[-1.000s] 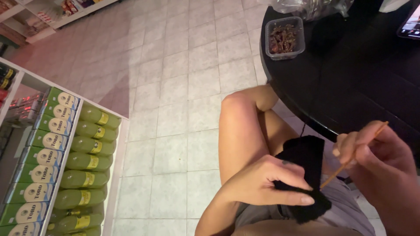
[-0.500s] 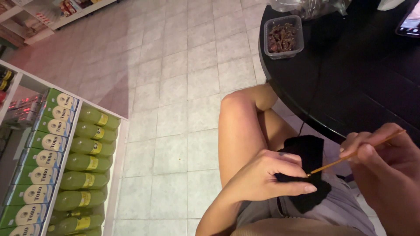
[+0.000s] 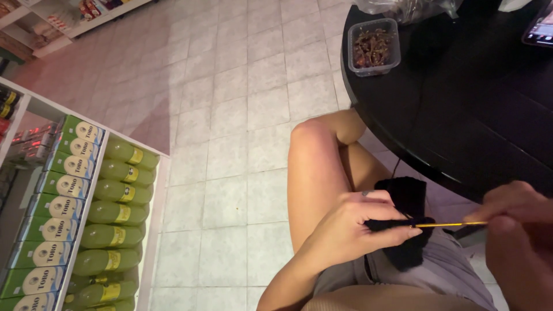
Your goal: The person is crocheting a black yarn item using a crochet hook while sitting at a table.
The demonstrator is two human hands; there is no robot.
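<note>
black knit (image 3: pixel 406 230) held over lap, pinched in closed left hand (image 3: pixel 357 227) | thin yellow hook (image 3: pixel 449 224) gripped in closed right hand (image 3: pixel 518 230), tip at knit | knit judged soft, light, limp; best pinched near working edge | hook stiff, slippery

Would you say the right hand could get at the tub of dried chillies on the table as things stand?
Probably not freely. The right hand is gripping the yellow hook worked into the black knit, and the tub sits at the table's far edge. Nothing blocks the tabletop between, though.
</note>
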